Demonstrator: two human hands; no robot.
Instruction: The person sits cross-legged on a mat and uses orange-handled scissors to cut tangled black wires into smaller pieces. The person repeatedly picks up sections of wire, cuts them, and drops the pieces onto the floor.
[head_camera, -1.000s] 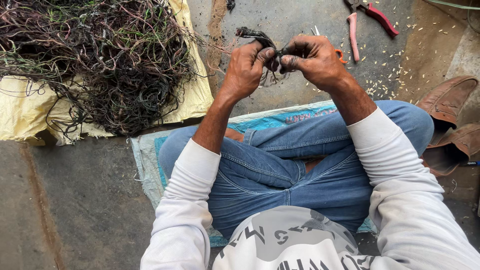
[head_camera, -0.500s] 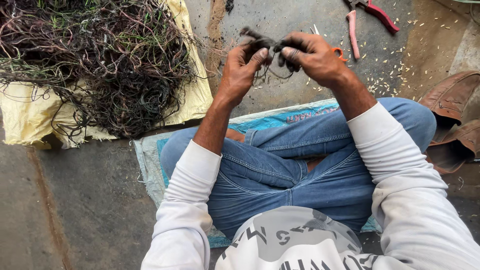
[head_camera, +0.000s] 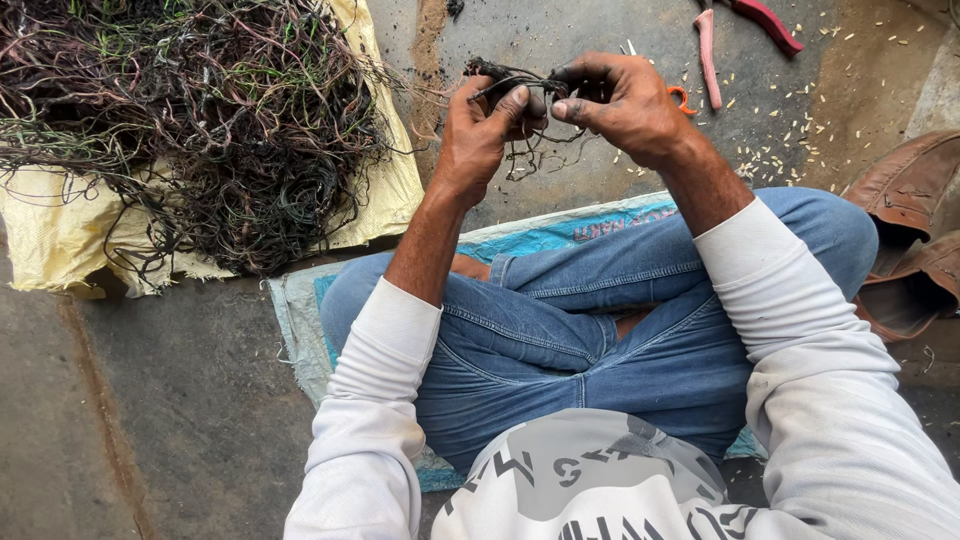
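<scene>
A grey, stained concrete floor (head_camera: 150, 430), lit by soft daylight and scattered with pale chips, carries a yellow woven sack (head_camera: 60, 235) at upper left, a blue mat (head_camera: 300, 320) and brown leather shoes (head_camera: 905, 230) at right.

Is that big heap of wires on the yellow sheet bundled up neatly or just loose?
Loose. The wire heap lies in one tangled mass, strands sticking out over the yellow sheet on every side; no ties or coils show.
</scene>
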